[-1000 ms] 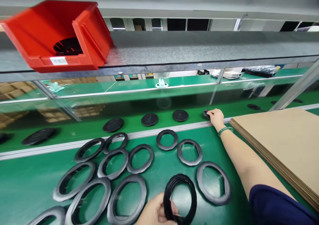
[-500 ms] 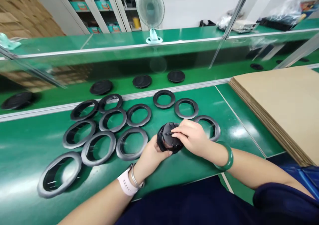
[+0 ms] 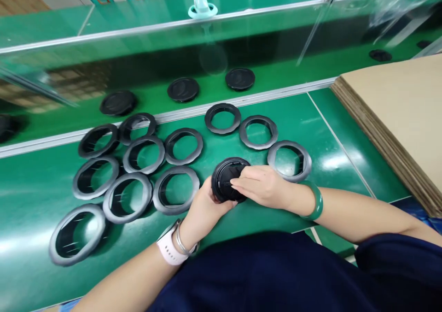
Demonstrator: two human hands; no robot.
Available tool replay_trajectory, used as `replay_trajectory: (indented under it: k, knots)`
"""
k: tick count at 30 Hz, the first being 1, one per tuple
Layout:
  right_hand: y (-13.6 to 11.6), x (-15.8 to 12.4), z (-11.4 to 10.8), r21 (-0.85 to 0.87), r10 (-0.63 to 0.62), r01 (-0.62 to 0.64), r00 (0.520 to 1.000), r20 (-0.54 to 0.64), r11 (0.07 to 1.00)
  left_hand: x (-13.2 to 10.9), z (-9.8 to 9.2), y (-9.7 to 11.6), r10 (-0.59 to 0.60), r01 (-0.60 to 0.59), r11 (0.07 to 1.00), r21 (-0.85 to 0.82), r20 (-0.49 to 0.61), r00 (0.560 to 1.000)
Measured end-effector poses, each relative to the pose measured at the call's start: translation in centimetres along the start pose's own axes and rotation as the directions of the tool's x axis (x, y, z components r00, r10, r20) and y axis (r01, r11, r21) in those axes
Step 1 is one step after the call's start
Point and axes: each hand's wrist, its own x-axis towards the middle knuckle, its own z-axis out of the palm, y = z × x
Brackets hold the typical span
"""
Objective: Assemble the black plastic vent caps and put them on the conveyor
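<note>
Green tabletop (image 3: 321,139) bears dark rings (image 3: 174,209), cardboard sheets (image 3: 400,109) stacked at right.

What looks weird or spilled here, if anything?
Nothing stands out: the rings lie grouped on the green table, and the left hand holds a round black part the right hand touches. Tiny flaws wouldn't show.

Smooth plastic rings (image 3: 174,209), glossy smooth tabletop (image 3: 331,160), matt cardboard sheets (image 3: 397,100)
</note>
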Motion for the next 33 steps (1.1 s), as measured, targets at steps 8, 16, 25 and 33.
replay_trajectory:
  k: [8, 16, 25, 33]
  knots:
    - [0.0, -0.4, -0.2, -0.102, -0.088, 0.091, 0.996, 0.034, 0.991, -0.3, 0.2, 0.6, -0.031, 0.031, 0.999, 0.013, -0.007, 1.000]
    - [0.0, 0.0, -0.1, -0.029, 0.028, -0.026, 0.997, 0.073, 0.999, -0.2, 0.1, 0.7, -0.021, 0.021, 0.999, 0.027, -0.003, 1.000]
    - [-0.6, 0.3, -0.4, 0.004, 0.158, -0.160, 0.975, 0.159, 0.987, -0.5, 0.1, 0.5, -0.015, 0.013, 0.992, 0.123, 0.010, 1.000]
    - [-1.3, 0.0, -0.3, -0.124, 0.157, -0.137, 0.973, 0.167, 0.983, -0.5, 0.1, 0.5, -0.008, 0.008, 0.985, 0.170, 0.000, 1.000]
